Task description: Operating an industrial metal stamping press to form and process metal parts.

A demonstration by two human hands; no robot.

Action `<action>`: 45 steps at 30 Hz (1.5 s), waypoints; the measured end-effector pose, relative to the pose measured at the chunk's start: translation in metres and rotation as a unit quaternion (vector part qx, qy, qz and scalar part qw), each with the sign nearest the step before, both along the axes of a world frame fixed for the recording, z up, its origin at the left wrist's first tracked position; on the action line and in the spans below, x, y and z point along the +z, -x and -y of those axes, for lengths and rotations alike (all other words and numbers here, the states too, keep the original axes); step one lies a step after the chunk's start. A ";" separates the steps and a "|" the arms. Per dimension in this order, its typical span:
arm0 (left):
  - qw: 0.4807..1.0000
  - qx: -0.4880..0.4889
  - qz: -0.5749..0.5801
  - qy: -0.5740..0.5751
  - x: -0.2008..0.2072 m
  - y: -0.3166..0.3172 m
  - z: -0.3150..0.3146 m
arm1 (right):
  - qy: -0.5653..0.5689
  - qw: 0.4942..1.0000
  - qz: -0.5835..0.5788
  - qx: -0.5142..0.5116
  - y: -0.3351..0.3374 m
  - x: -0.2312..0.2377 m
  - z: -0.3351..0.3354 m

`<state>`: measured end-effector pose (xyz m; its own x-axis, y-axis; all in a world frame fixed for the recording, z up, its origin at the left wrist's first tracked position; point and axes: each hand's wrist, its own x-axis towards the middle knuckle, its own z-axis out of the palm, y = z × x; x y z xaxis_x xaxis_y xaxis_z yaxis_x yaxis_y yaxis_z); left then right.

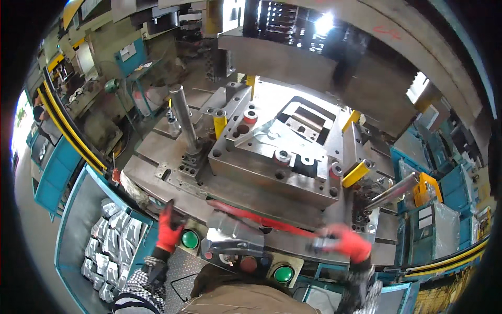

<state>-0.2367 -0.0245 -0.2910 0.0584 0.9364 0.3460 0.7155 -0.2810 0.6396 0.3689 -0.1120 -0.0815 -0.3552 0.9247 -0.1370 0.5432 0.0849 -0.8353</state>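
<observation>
**Press station: both gloved hands at the front edge of the die**

The right hand, in a red glove, is motion-blurred; its grip appears closed around the near end of a long red rod-like tool, though the blur leaves the exact hold uncertain. The rod runs leftward and slightly away from that hand along the front of the grey steel press bed. The left hand, also red-gloved, rests with fingers extended upward against the bed's front edge, just beside a round green push button; it holds nothing. A second green push button sits near the right forearm, with a red button between the two. A bent grey sheet-metal part lies just in front of the person, below the rod. Beyond, the stamping die block carries another grey sheet blank. Judged from this layout, the step in hand is tending the die with the rod; any following move calls for both hands clear of the die. At left, a blue bin holds stacked grey stamped parts.
</observation>
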 end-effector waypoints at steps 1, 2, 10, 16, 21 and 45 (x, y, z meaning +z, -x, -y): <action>0.995 0.050 0.063 0.060 -0.045 0.032 0.005 | 0.129 0.990 0.054 -0.028 -0.014 -0.028 0.048; 0.976 0.084 0.147 0.137 -0.092 0.065 0.010 | 0.230 0.964 0.113 -0.066 -0.026 -0.070 0.088; 0.877 0.050 0.381 0.289 -0.189 0.059 0.050 | 0.062 0.964 -0.002 -0.258 0.035 -0.352 0.176; 0.893 0.089 0.324 0.299 -0.170 0.050 0.043 | 0.075 0.943 0.084 -0.313 0.047 -0.348 0.175; 0.851 0.158 0.324 0.382 -0.161 0.055 0.055 | 0.076 0.942 0.134 -0.299 0.049 -0.334 0.168; 0.901 0.118 0.273 0.315 -0.146 0.046 0.055 | 0.035 0.963 0.094 -0.251 0.043 -0.334 0.170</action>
<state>-0.2826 -0.0793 -0.4374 -0.1861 0.9208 -0.3427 0.2375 0.3806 0.8937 0.3259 -0.2818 -0.4154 0.1705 0.9594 -0.2246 0.6438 -0.2810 -0.7117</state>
